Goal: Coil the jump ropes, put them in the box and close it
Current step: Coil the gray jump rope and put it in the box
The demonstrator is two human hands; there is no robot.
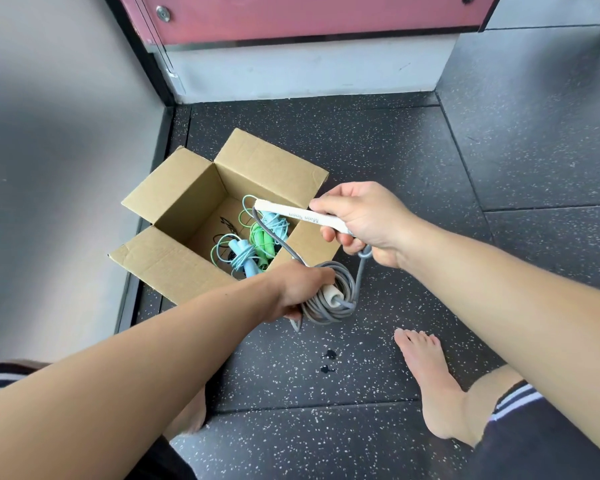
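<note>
Holding one rope (pixel 331 303) near one box (pixel 168 192)

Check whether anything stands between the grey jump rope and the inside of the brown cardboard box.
Nothing visible blocks it. The grey jump rope is held just beside the brown cardboard box, whose flaps stand open. A light blue rope and a green rope lie on its bottom, leaving room.

The white handle (pixel 284 211) bears grey lettering reading roughly "Main Spo".
</note>
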